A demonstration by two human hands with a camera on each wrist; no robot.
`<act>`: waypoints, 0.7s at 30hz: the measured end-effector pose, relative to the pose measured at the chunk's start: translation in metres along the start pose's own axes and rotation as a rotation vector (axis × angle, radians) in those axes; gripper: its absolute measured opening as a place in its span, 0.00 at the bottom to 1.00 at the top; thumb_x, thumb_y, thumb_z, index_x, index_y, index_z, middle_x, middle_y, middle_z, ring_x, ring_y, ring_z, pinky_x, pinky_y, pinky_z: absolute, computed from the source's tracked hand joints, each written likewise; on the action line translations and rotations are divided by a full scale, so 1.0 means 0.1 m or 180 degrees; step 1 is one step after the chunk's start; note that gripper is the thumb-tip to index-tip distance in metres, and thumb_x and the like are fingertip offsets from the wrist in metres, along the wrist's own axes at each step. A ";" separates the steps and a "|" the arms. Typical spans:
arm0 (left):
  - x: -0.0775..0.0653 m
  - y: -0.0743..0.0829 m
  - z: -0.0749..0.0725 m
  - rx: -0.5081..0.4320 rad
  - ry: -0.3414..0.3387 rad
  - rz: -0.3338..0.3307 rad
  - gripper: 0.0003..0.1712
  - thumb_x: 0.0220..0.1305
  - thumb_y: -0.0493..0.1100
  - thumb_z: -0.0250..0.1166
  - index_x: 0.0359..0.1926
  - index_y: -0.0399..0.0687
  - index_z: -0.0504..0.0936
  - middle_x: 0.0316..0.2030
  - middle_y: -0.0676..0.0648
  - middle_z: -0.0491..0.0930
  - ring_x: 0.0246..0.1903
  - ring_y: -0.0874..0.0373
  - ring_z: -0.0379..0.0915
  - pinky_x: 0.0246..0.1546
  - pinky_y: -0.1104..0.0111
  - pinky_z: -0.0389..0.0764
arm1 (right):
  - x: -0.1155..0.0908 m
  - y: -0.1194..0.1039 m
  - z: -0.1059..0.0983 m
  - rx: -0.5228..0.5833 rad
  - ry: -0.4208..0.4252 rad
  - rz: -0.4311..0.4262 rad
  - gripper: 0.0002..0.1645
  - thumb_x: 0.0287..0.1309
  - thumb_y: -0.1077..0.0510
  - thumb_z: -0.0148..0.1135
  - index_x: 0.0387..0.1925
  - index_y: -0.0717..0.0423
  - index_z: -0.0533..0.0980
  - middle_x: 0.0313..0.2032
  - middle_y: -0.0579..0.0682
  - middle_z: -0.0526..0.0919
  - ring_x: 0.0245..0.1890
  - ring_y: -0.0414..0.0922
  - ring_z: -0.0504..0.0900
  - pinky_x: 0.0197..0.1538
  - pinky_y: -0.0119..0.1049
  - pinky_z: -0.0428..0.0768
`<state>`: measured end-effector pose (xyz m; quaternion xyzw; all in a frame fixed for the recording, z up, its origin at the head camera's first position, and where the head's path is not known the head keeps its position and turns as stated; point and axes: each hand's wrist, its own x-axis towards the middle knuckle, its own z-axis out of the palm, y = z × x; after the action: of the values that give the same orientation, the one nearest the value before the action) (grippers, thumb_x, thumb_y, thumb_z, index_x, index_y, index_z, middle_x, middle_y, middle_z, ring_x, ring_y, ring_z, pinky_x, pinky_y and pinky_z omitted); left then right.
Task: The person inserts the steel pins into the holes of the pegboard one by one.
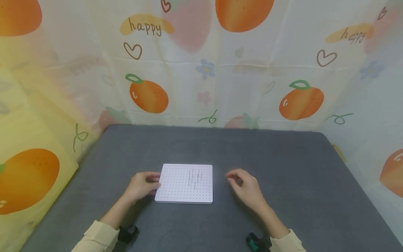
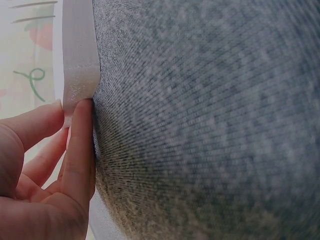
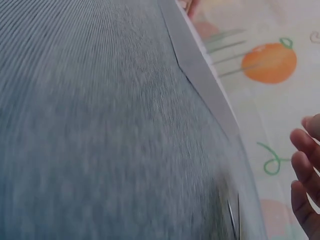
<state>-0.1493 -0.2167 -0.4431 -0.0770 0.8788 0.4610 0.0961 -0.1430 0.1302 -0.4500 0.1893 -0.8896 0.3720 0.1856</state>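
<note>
A white pegboard [image 1: 174,182] with rows of small holes lies on the dark table. Several thin dark pins [image 1: 192,176] stand up from its right half; they show as blurred lines in the right wrist view. At the board's left edge, my left hand [image 1: 143,185] pinches the rim, thumb above and fingers at the side, as the left wrist view shows close up on the board's edge [image 2: 80,65]. My right hand [image 1: 247,187] hovers to the right of the board, apart from it. Its fingers [image 3: 304,167] are loosely bent, and nothing shows between them.
The grey cloth-covered table [image 1: 277,164] reaches back to a printed curtain [image 1: 245,87] with fruit and hearts. Two thin metal rods [image 3: 239,215] appear at the bottom of the right wrist view; what they rest on is blurred. Both wrists wear black bands.
</note>
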 end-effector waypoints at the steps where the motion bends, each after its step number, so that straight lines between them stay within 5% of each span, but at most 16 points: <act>1: 0.00 0.00 0.00 -0.0006 -0.0001 0.0000 0.22 0.53 0.33 0.66 0.51 0.37 0.77 0.41 0.40 0.80 0.31 0.57 0.78 0.29 0.65 0.83 | -0.01 0.02 -0.02 0.0033 0.0011 0.0027 0.11 0.48 0.66 0.66 0.33 0.48 0.78 0.31 0.40 0.80 0.29 0.34 0.75 0.30 0.33 0.79; 9: 0.00 0.00 0.00 -0.0029 -0.0002 0.0033 0.22 0.53 0.33 0.66 0.51 0.37 0.77 0.41 0.40 0.80 0.31 0.56 0.79 0.29 0.64 0.83 | -0.07 0.18 -0.15 0.0185 -0.0011 0.0346 0.10 0.52 0.64 0.64 0.36 0.48 0.78 0.32 0.40 0.82 0.30 0.34 0.76 0.32 0.32 0.79; 21: 0.00 0.00 0.00 -0.0012 0.0000 -0.0006 0.22 0.53 0.33 0.65 0.52 0.39 0.77 0.41 0.41 0.79 0.31 0.56 0.79 0.29 0.65 0.83 | -0.13 0.31 -0.18 -0.0029 -0.0224 0.0616 0.08 0.49 0.64 0.65 0.33 0.51 0.78 0.27 0.40 0.78 0.27 0.35 0.74 0.31 0.30 0.76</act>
<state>-0.1496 -0.2167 -0.4434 -0.0780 0.8779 0.4625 0.0964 -0.1433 0.1658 -0.4623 0.1146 -0.9113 0.3773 0.1182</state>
